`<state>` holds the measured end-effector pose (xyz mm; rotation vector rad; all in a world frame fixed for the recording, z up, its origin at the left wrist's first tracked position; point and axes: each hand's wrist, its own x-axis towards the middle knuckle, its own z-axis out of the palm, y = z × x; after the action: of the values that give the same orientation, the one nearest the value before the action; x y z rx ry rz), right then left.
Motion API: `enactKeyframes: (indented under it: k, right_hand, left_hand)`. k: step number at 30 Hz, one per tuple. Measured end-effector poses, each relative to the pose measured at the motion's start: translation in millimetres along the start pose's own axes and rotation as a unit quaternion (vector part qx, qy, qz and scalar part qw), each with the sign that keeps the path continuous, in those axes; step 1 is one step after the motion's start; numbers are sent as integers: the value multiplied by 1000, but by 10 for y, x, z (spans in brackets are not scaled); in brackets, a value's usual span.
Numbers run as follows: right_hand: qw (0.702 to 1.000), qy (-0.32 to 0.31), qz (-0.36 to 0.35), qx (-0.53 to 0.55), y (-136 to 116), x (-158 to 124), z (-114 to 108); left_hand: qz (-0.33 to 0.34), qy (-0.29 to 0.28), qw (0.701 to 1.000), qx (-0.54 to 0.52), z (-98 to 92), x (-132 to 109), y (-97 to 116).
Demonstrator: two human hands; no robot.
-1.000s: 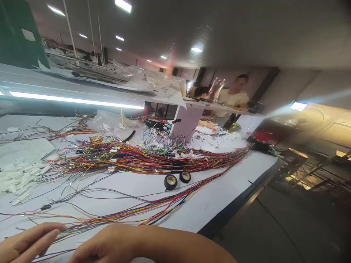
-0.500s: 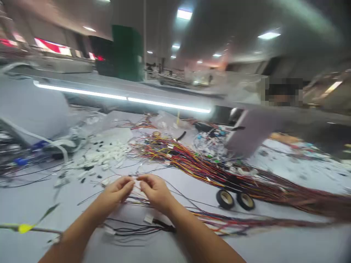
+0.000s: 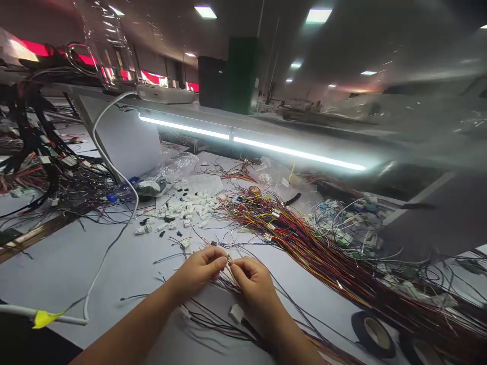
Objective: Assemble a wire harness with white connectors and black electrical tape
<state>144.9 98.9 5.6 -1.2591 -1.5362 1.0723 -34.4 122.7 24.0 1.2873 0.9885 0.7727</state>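
Note:
My left hand point(image 3: 207, 267) and my right hand point(image 3: 253, 278) meet fingertip to fingertip above the white tabletop. Thumb and forefinger of each are pinched together. A thin wire seems to run into the right fingertips; the small piece at the left fingertips is mostly hidden. Loose wires pass under both hands. A white connector point(image 3: 236, 313) on dark wires lies just below my right hand. Another white connector point(image 3: 185, 312) with black wires is under my left forearm.
White connector housings point(image 3: 198, 207) lie scattered beyond my hands. A thick bundle of coloured wires point(image 3: 304, 238) stretches to the right, near a roll of black tape point(image 3: 373, 334). A white cable point(image 3: 131, 190) hangs at left; a lit tube lamp point(image 3: 297, 151) spans the back.
The camera view has turned left, so the table's contents appear farther right. My hands have come together, their fingertips now touching or nearly so.

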Motion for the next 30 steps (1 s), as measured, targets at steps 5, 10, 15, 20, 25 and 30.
enactKeyframes:
  k: [5, 10, 15, 20, 25, 30]
  right_hand:
    - [994, 27, 51, 91, 13, -17, 39]
    - [991, 66, 43, 105, -20, -34, 12]
    - [997, 71, -10, 28, -73, -59, -24]
    - [995, 65, -68, -24, -82, -90, -24]
    - [991, 52, -112, -50, -67, -106, -2]
    - [985, 52, -132, -95, -54, -104, 20]
  left_hand:
    - [-13, -31, 997, -75, 30, -4, -63]
    - [-56, -32, 976, -208, 72, 6, -51]
    - [-95, -3, 967, -237, 91, 34, -8]
    - [-100, 8, 970, -221, 136, 52, -34]
    - [-102, 6, 978, -181, 173, 51, -76]
    - [-111, 1, 979, -168, 171, 42, -88]
